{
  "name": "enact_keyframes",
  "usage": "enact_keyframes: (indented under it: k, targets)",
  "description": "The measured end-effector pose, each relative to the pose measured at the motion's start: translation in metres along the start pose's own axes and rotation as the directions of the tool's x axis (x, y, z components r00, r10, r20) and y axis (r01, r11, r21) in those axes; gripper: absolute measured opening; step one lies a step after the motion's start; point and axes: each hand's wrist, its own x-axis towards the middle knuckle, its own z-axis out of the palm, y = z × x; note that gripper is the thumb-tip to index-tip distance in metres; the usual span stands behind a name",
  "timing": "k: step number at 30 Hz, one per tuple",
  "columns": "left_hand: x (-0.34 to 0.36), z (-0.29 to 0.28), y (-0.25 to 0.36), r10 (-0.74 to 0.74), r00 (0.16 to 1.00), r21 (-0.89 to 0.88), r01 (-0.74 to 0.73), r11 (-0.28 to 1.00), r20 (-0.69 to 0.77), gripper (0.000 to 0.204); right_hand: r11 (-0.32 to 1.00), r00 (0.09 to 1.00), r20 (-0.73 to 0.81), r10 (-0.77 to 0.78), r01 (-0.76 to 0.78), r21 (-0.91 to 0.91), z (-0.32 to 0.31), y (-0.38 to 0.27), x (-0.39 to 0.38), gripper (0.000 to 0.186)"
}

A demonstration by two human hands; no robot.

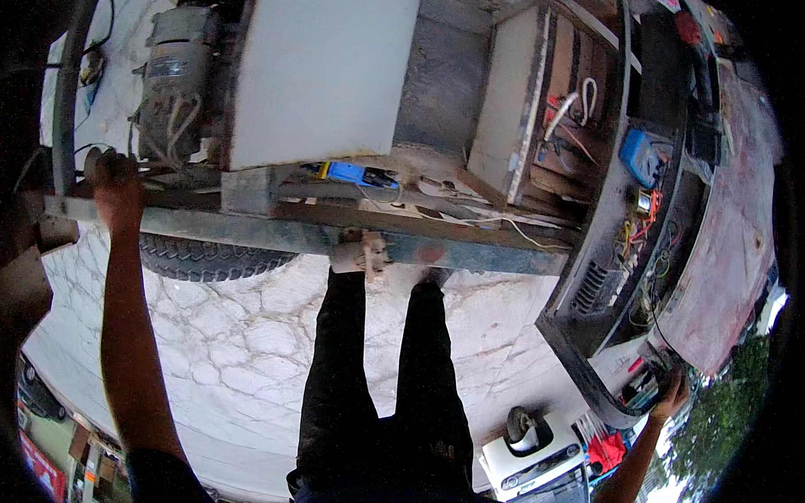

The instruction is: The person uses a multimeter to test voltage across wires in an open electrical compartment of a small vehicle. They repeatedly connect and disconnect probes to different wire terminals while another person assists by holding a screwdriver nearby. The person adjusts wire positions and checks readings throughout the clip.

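My left hand [116, 186] is at the far left, beside the grey cylindrical motor [176, 73] and its pale cables, just above the long metal frame rail [278, 234]. Its fingers curl together at a dark part that I cannot make out. Out at the lower right, my right hand [670, 396] is closed around a dark piece next to the curved end of the black dashboard panel [593, 369]. What exactly it grips is too dark to tell. A blue and yellow tool-like device [354, 174] lies on the frame below the white panel [325, 72].
A tyre [216, 256] sits under the rail. An open box [562, 122] holds loose wires. On the dashboard side are a blue device [639, 157] and coloured wiring [637, 234]. Behind me stands a white vehicle [534, 460] on cracked, pale ground [237, 346].
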Motion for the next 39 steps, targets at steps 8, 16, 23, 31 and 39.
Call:
enact_keyframes:
  k: [8, 16, 23, 31, 39]
  targets:
    - [-0.071, -0.009, 0.278, 0.547, 0.559, -0.476, -0.284, 0.832, 0.623, 0.019, 0.935, 0.98, -0.169, 0.103, -0.037, 0.353, 0.044, -0.066, 0.0, 0.025]
    - [-0.082, 0.099, 0.318, 0.281, 0.084, -0.25, -0.266, 0.931, 0.956, 0.028, 0.963, 0.986, -0.148, 0.071, -0.029, 0.267, 0.046, -0.086, 0.001, 0.026]
    - [-0.083, 0.142, 0.312, 0.33, -0.006, -0.287, -0.508, 0.812, 0.944, 0.02, 0.948, 0.983, -0.118, 0.138, -0.096, 0.304, 0.046, -0.086, -0.001, 0.03]
    - [-0.082, 0.138, 0.306, 0.32, 0.297, -0.286, -0.151, 0.946, 0.9, 0.014, 0.957, 0.975, -0.065, 0.214, -0.196, 0.216, 0.018, -0.039, -0.006, 0.031]
    - [-0.081, 0.139, 0.298, 0.314, 0.383, -0.283, -0.138, 0.949, 0.869, 0.017, 0.929, 0.977, -0.117, 0.179, -0.128, 0.347, 0.018, -0.013, -0.012, 0.038]
